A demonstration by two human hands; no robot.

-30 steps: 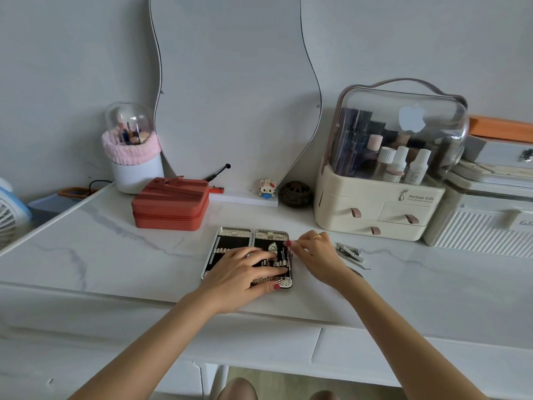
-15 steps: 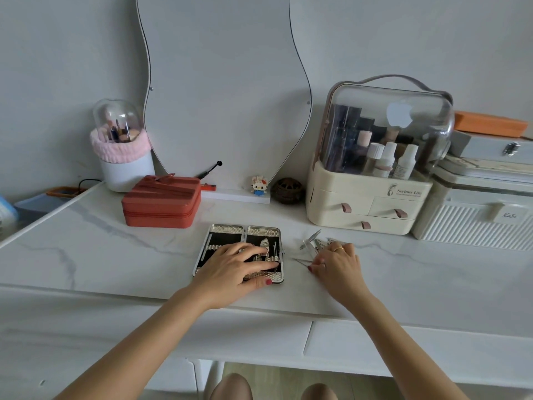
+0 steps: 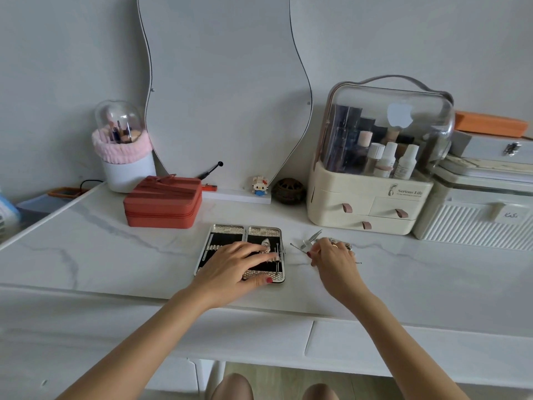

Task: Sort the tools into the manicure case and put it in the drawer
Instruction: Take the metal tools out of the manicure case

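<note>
Left hand (image 3: 236, 262) flat, fingers straight, pinning open silver-edged black-lined manicure case (image 3: 227, 235). Right hand (image 3: 334, 259) pinching thin steel tools (image 3: 310, 241); loose pinch risks dropping, scattering pieces.

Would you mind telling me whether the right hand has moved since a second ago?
Yes. The right hand has left the open manicure case and gone rightward to the loose tools on the tabletop.

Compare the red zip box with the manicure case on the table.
The red zip box is closed; the manicure case lies open flat, showing tools in a black lining. The box is tall and matte red, the case thin and silvery. Nothing touches the box; the left hand rests on the case. Both sit on the marble table.
</note>
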